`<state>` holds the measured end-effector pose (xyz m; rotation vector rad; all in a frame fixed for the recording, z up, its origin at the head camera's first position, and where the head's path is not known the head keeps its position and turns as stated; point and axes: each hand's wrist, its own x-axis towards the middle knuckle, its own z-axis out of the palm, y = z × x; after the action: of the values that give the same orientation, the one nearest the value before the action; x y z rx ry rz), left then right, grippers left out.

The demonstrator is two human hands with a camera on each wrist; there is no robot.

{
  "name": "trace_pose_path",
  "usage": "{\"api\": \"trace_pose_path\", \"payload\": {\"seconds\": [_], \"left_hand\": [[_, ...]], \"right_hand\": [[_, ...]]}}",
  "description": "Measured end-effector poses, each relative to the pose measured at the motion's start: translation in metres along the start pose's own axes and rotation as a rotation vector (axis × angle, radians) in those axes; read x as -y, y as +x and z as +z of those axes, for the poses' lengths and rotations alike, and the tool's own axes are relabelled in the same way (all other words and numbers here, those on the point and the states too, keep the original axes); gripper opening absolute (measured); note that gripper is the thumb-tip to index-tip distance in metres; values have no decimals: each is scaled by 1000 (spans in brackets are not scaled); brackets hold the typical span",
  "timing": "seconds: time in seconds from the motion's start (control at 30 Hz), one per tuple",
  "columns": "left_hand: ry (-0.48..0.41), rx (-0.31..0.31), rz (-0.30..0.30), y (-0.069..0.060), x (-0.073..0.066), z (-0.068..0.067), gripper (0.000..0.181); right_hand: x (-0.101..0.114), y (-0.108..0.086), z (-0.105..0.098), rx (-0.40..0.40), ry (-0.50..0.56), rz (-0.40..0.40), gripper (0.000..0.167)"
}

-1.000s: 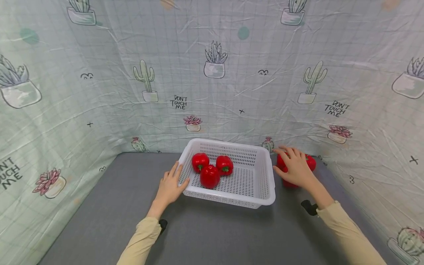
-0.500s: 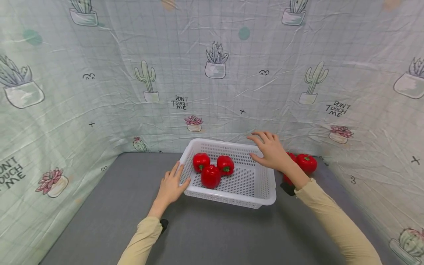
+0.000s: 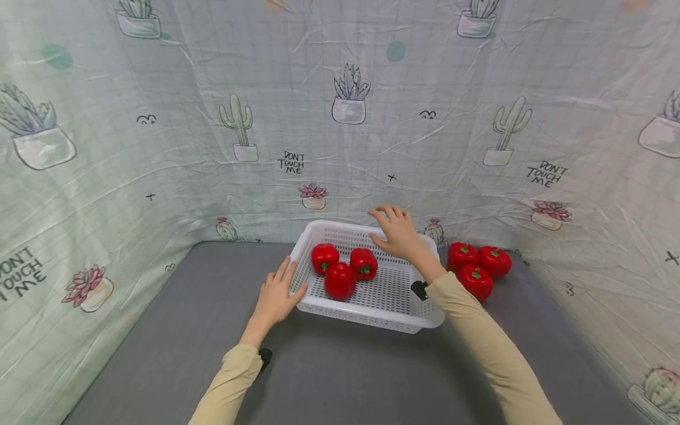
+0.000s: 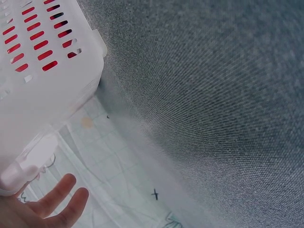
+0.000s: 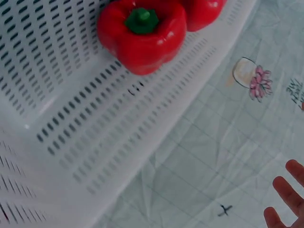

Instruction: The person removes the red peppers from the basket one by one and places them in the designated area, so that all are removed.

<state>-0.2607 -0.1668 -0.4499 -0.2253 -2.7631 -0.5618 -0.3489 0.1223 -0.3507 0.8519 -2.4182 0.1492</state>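
Note:
A white perforated basket (image 3: 361,314) holds three red bell peppers (image 3: 340,281), grouped toward its left side. The left hand (image 3: 274,298) rests on the basket's left rim with its fingers spread; in the left wrist view its fingers (image 4: 69,209) extend past the basket wall (image 4: 42,95). Over the basket's back right part hovers the right hand (image 3: 399,234), fingers spread and slightly bent, holding nothing. The right wrist view shows a pepper (image 5: 142,38) inside the basket, and that hand's fingertips (image 5: 287,192) at the right edge, apart from it.
Three more red peppers (image 3: 475,282) stand close together on the grey table (image 3: 340,372), to the right of the basket. A pale cloth printed with cacti (image 3: 265,200) surrounds the table at the back and sides.
The right hand has moved left from the peppers beside the basket to above the basket, uncovering those three peppers. The left hand and the basket have stayed in place.

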Motion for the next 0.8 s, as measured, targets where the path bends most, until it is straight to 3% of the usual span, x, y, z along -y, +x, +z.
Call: {"api": "trace_pose_path", "payload": {"seconds": [0.3, 0.57, 0.8], "left_hand": [[7, -14, 3, 0, 0, 2, 64], [15, -16, 1, 0, -1, 3, 64], [13, -20, 3, 0, -1, 3, 64]], "right_hand": [[4, 4, 41, 111, -7, 83, 47], [5, -2, 65, 204, -42, -37, 42], [4, -6, 74, 341, -71, -83, 44]]}}
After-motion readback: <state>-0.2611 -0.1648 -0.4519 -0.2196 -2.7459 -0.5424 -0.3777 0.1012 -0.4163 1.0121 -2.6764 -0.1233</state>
